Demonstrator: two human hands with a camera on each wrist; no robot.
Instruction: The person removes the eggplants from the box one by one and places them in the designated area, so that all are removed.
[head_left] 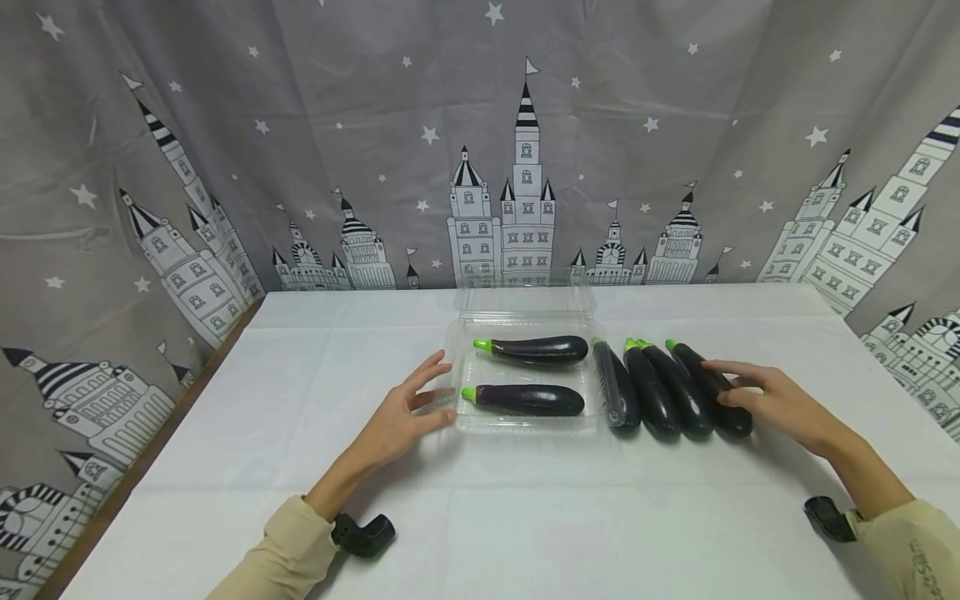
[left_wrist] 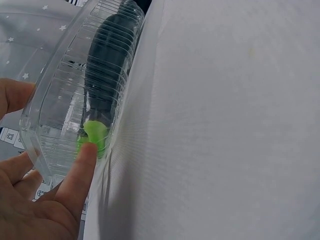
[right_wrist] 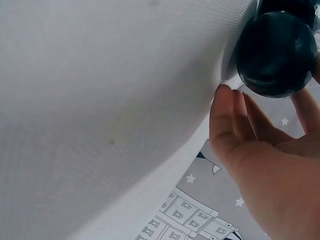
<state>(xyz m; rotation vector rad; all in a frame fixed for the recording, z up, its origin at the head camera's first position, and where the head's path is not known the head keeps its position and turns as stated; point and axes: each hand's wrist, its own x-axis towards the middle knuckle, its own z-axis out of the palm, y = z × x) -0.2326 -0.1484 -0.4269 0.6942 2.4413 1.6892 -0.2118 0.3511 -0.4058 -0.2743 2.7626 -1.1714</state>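
A clear plastic clamshell box (head_left: 525, 425) stands with its lid raised at the back. Inside lie an upper eggplant (head_left: 532, 349) and a lower eggplant (head_left: 525, 400), both with green stem ends pointing left. My left hand (head_left: 411, 414) is at the box's left side with fingers spread; one fingertip is right at the clear wall in the left wrist view. Right of the box, several eggplants lie in a row. At the far right of that row, my right hand (head_left: 776, 408) has its thumb and index finger over the outermost eggplant (head_left: 731, 417), other fingers low beside it.
The leftmost loose eggplant (head_left: 624, 408) lies right against the box's right side. A white cloth covers the table (head_left: 525, 517). Behind it hangs a grey curtain (head_left: 360, 83) printed with castles and stars. Dark bands with camera mounts are on both wrists.
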